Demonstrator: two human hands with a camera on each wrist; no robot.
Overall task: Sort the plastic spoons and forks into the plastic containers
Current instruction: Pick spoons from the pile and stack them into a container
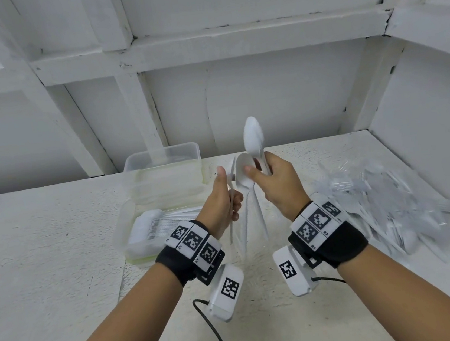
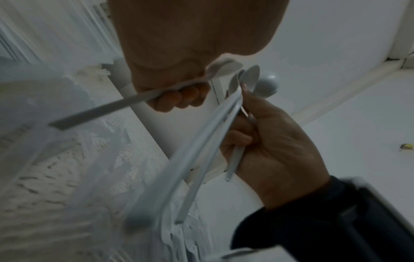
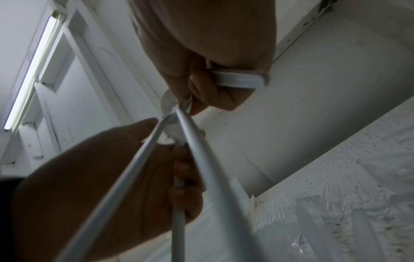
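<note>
Both hands are raised above the table in the head view. My left hand (image 1: 227, 187) grips one white plastic spoon (image 1: 231, 223) by the neck, handle hanging down; the left wrist view shows my curled fingers (image 2: 179, 99) round that spoon (image 2: 100, 110). My right hand (image 1: 261, 174) grips several white spoons (image 1: 253, 135), one bowl up, others (image 1: 244, 173) with handles hanging down between the hands. The right wrist view shows my right fingers (image 3: 212, 94) closed on their necks. A clear container (image 1: 127, 219) at the left holds stacked white spoons.
A stack of clear containers (image 1: 163, 161) stands behind the filled one, against the wall. A loose pile of white and clear cutlery (image 1: 392, 200) lies on the table at the right. White walls close off the back and right. A black cable (image 1: 219, 338) trails near me.
</note>
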